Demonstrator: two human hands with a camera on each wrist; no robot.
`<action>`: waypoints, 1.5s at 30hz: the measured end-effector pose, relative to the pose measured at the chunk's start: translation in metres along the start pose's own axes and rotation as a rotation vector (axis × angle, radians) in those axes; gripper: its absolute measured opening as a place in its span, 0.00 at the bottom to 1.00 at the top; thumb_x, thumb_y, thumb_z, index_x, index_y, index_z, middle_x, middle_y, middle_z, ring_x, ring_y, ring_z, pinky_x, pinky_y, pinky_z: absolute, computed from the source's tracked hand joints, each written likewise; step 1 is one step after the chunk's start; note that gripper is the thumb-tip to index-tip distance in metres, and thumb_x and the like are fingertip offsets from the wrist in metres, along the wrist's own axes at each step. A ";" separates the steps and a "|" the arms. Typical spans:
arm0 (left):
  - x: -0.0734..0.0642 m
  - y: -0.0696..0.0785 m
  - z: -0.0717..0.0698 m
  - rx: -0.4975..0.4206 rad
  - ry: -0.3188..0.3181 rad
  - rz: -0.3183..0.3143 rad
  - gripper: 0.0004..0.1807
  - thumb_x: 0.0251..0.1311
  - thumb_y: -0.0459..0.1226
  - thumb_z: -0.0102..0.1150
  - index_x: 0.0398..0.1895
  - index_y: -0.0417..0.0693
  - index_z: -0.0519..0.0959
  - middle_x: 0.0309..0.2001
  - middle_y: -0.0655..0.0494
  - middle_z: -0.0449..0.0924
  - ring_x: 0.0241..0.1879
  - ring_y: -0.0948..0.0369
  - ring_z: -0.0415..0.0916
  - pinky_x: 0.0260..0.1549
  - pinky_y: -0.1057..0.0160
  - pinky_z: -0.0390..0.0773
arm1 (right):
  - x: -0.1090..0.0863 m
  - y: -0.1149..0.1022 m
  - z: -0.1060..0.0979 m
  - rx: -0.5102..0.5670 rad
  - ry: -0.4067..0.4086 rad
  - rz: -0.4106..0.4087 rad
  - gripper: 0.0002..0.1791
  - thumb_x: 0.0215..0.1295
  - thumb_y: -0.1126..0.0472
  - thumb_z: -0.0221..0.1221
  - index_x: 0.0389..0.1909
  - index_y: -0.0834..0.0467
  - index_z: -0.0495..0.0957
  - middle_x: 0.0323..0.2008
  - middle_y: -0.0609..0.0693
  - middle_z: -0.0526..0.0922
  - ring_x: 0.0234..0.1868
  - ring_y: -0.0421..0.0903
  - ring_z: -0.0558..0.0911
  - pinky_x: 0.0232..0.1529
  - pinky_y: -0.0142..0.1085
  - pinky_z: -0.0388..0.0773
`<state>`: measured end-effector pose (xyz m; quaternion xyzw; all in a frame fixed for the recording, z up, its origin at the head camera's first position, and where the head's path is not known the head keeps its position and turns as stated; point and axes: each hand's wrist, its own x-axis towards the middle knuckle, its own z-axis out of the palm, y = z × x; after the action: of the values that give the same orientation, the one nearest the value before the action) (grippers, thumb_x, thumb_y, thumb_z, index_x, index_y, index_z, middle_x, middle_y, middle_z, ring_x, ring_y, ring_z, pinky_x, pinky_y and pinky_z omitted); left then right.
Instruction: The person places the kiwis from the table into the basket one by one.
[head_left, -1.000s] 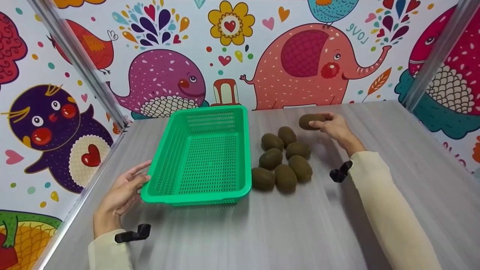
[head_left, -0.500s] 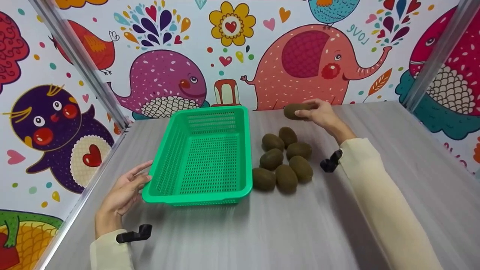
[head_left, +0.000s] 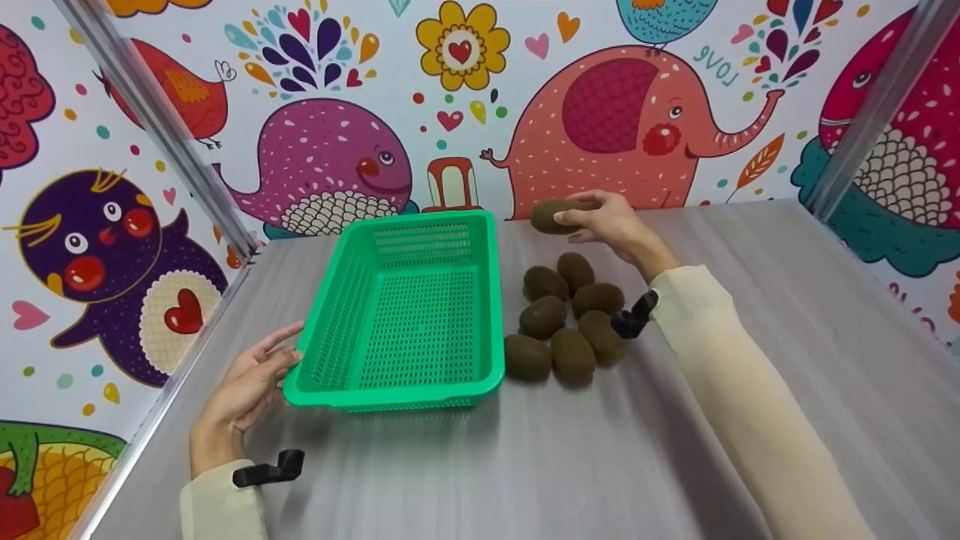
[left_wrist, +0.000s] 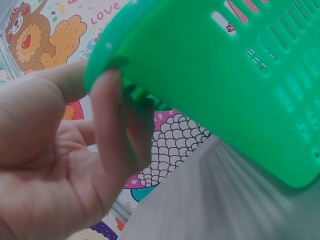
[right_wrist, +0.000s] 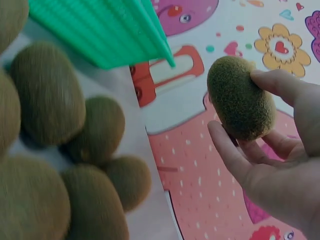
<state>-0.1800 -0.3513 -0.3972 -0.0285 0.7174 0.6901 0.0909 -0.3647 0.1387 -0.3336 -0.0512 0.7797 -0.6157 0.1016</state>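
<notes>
A brown fuzzy kiwi [head_left: 553,216] is held in the air by my right hand [head_left: 611,225], behind the group on the table. The right wrist view shows the thumb on one side of that kiwi [right_wrist: 240,97] and the fingers under the other. My left hand [head_left: 244,390] holds the left rim of a green plastic basket [head_left: 491,300], thumb on the rim. In the left wrist view, fingers curl below the basket edge [left_wrist: 102,55]. No fruit shows inside the basket. Several kiwis [head_left: 571,356] lie clustered against its right side.
The grey table [head_left: 585,465] carries everything. A wall [head_left: 465,135] printed with cartoon animals stands behind it. Metal posts [head_left: 870,112] rise at the back corners. Black wrist mounts [head_left: 637,315] sit on both sleeves.
My right hand has carried its kiwi left and slightly toward the back, closer to the basket. The left hand, the basket and the clustered kiwis have stayed in place.
</notes>
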 end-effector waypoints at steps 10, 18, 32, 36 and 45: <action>-0.003 0.001 -0.003 0.000 0.020 -0.013 0.32 0.73 0.33 0.49 0.77 0.46 0.53 0.42 0.61 0.85 0.36 0.63 0.86 0.38 0.60 0.88 | 0.008 -0.014 0.039 0.096 -0.061 0.026 0.31 0.68 0.57 0.64 0.68 0.60 0.66 0.62 0.58 0.73 0.61 0.55 0.80 0.61 0.41 0.80; -0.005 0.000 -0.004 -0.006 0.015 -0.010 0.32 0.74 0.32 0.46 0.78 0.45 0.50 0.40 0.60 0.86 0.36 0.64 0.86 0.37 0.61 0.88 | 0.019 -0.024 0.076 0.202 -0.077 0.042 0.30 0.66 0.61 0.65 0.66 0.64 0.68 0.61 0.60 0.73 0.59 0.53 0.80 0.58 0.42 0.82; -0.003 0.001 -0.004 0.011 0.008 -0.005 0.33 0.74 0.32 0.46 0.78 0.44 0.50 0.40 0.62 0.86 0.36 0.64 0.86 0.38 0.61 0.88 | 0.026 -0.037 0.135 0.060 -0.097 0.132 0.30 0.64 0.54 0.67 0.61 0.64 0.71 0.59 0.61 0.77 0.59 0.55 0.82 0.51 0.41 0.86; -0.002 0.000 -0.002 -0.006 0.011 -0.008 0.33 0.73 0.31 0.45 0.78 0.44 0.50 0.40 0.62 0.86 0.36 0.64 0.86 0.38 0.61 0.88 | 0.029 -0.041 0.149 0.104 -0.122 0.181 0.30 0.65 0.56 0.66 0.62 0.64 0.69 0.61 0.61 0.76 0.61 0.54 0.81 0.52 0.40 0.85; 0.000 0.000 0.001 -0.019 0.004 0.005 0.33 0.73 0.30 0.45 0.78 0.42 0.49 0.40 0.61 0.85 0.35 0.65 0.86 0.37 0.62 0.88 | 0.033 -0.039 0.175 0.264 -0.151 0.238 0.30 0.68 0.64 0.62 0.68 0.67 0.65 0.68 0.60 0.69 0.69 0.53 0.73 0.56 0.41 0.83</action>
<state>-0.1800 -0.3508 -0.3972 -0.0289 0.7110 0.6971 0.0873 -0.3600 -0.0436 -0.3371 0.0091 0.6829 -0.6906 0.2378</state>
